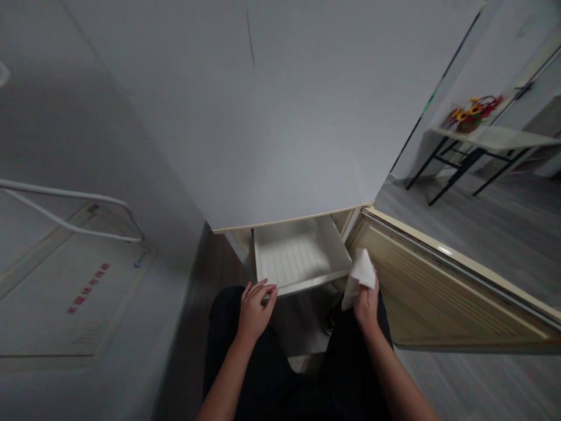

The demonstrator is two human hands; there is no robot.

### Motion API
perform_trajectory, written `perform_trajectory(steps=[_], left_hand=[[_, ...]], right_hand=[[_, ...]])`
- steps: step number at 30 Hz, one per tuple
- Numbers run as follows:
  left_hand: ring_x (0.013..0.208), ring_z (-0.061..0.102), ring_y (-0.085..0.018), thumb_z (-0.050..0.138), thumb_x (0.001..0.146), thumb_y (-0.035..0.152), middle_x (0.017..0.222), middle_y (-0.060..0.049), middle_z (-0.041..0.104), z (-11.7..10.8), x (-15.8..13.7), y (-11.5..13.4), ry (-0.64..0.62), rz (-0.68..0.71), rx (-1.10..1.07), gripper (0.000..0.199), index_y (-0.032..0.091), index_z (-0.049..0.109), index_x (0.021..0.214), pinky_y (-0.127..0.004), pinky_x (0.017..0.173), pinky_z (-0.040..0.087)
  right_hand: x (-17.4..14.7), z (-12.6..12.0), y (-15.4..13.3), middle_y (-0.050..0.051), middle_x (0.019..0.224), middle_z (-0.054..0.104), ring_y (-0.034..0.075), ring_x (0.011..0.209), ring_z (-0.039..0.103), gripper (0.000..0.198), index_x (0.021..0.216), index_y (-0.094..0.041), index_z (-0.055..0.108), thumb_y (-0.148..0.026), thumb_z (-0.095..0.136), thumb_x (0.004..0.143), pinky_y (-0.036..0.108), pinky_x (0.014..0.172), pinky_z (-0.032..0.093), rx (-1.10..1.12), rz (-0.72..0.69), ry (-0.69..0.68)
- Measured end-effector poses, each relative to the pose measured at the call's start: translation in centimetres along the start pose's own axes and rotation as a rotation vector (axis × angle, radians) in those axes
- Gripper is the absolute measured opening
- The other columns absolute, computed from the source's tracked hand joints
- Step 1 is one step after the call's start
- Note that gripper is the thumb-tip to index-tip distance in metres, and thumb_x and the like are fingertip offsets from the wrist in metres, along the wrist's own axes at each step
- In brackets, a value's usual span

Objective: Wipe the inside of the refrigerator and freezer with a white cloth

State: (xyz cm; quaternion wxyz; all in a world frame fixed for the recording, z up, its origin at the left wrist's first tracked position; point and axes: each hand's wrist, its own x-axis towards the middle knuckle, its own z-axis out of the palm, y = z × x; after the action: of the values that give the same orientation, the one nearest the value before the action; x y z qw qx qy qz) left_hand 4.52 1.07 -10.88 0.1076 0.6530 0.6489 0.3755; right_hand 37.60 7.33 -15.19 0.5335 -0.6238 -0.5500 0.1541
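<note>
The right hand (367, 301) is closed around a white cloth (362, 276). The cloth is bunched, and its upper part projects above the fingers. It is located just beside the front right corner of a white drawer (302, 252), between that corner and the open door (447, 286). Contact between cloth and drawer cannot be confirmed.

The left hand (255, 310) is positioned at the front left corner of the drawer, palm down, fingers bent, thumb tip close to the index fingertip. Whether these fingertips grip the drawer's front edge or only rest near it cannot be determined.

The drawer extends from the cabinet (284, 134), below a beige-edged white panel. Its base is ribbed. The door stands swung out to the right, ribbed inner face exposed. The person's knees, in dark trousers (350, 362), are in front of the drawer, one to each side.

At left, a white tube (87, 196) passes in front of a flat board (48, 310) bearing red characters. At far right, a table (511, 138) supports flowers (475, 111).
</note>
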Motion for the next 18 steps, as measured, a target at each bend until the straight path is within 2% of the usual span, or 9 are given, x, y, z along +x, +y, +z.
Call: perform_trajectory(steps=[1, 3, 5, 7, 10, 13, 15, 18], left_hand=[[0.118, 0.069, -0.027, 0.054, 0.098, 0.039, 0.105, -0.003, 0.08, -0.1, 0.0, -0.1, 0.001, -0.001, 0.007, 0.023, 0.026, 0.073, 0.099, -0.063, 0.118, 0.036], [0.119, 0.068, -0.027, 0.053, 0.099, 0.039, 0.108, -0.004, 0.079, 0.1, 0.0, -0.2, 0.006, 0.001, 0.032, 0.024, 0.026, 0.072, 0.102, -0.061, 0.119, 0.036], [0.125, 0.065, -0.027, 0.053, 0.099, 0.041, 0.119, -0.007, 0.076, 0.8, -0.1, -0.3, 0.019, 0.002, 0.072, 0.027, 0.025, 0.072, 0.108, -0.057, 0.118, 0.04], [0.137, 0.056, -0.029, 0.052, 0.099, 0.045, 0.136, -0.012, 0.068, 1.8, -0.3, -0.3, 0.023, -0.016, 0.136, 0.036, 0.022, 0.07, 0.12, -0.054, 0.117, 0.043], [0.15, 0.039, -0.035, 0.047, 0.101, 0.046, 0.153, -0.013, 0.055, 3.4, -0.9, -0.2, -0.043, -0.075, 0.276, 0.045, 0.019, 0.065, 0.133, -0.062, 0.119, 0.038], [0.153, 0.034, -0.035, 0.036, 0.105, 0.04, 0.157, -0.01, 0.051, 4.2, -1.4, -0.2, -0.109, -0.095, 0.376, 0.045, 0.02, 0.065, 0.133, -0.066, 0.122, 0.031], [0.153, 0.034, -0.034, 0.035, 0.105, 0.041, 0.157, -0.011, 0.051, 4.1, -1.6, -0.3, -0.134, -0.076, 0.411, 0.047, 0.019, 0.065, 0.133, -0.063, 0.122, 0.032], [0.152, 0.035, -0.036, 0.041, 0.102, 0.053, 0.159, -0.013, 0.048, 3.7, -1.7, -0.4, -0.161, -0.021, 0.462, 0.054, 0.017, 0.063, 0.135, -0.063, 0.122, 0.032]], right_hand=[[0.6, 0.3, 0.0, 0.024, 0.152, 0.047, 0.037, 0.15, 0.033, 0.065, 0.144, -0.005, 0.051, -0.05, 0.032, 0.101, 0.06, 0.119, 0.031, -0.083, -0.085, -0.081], [0.7, 1.7, -0.3, 0.022, 0.16, 0.04, 0.04, 0.155, 0.02, 0.059, 0.144, -0.008, 0.055, -0.043, 0.033, 0.102, 0.068, 0.121, 0.02, -0.264, -0.194, -0.261], [-0.7, 3.9, -1.4, 0.021, 0.16, 0.04, 0.043, 0.156, 0.017, 0.05, 0.137, -0.01, 0.064, -0.033, 0.037, 0.102, 0.07, 0.121, 0.019, -0.406, -0.274, -0.396], [-3.3, 6.5, -3.4, 0.02, 0.16, 0.04, 0.042, 0.156, 0.015, 0.046, 0.138, -0.009, 0.064, -0.027, 0.043, 0.101, 0.067, 0.123, 0.017, -0.466, -0.383, -0.48], [-7.6, 10.1, -6.8, 0.021, 0.154, 0.048, 0.04, 0.153, 0.025, 0.046, 0.14, -0.011, 0.064, -0.03, 0.053, 0.099, 0.062, 0.124, 0.019, -0.433, -0.527, -0.577], [-9.5, 12.3, -8.8, 0.02, 0.147, 0.055, 0.039, 0.146, 0.037, 0.046, 0.14, -0.015, 0.065, -0.034, 0.055, 0.1, 0.06, 0.123, 0.023, -0.412, -0.63, -0.645], [-8.6, 12.5, -8.6, 0.019, 0.14, 0.059, 0.035, 0.14, 0.045, 0.044, 0.138, -0.014, 0.066, -0.033, 0.055, 0.1, 0.056, 0.122, 0.026, -0.409, -0.703, -0.663], [-5.4, 11.0, -6.7, 0.015, 0.129, 0.064, 0.031, 0.127, 0.052, 0.037, 0.125, -0.015, 0.072, -0.035, 0.06, 0.097, 0.049, 0.12, 0.032, -0.406, -0.828, -0.703]])
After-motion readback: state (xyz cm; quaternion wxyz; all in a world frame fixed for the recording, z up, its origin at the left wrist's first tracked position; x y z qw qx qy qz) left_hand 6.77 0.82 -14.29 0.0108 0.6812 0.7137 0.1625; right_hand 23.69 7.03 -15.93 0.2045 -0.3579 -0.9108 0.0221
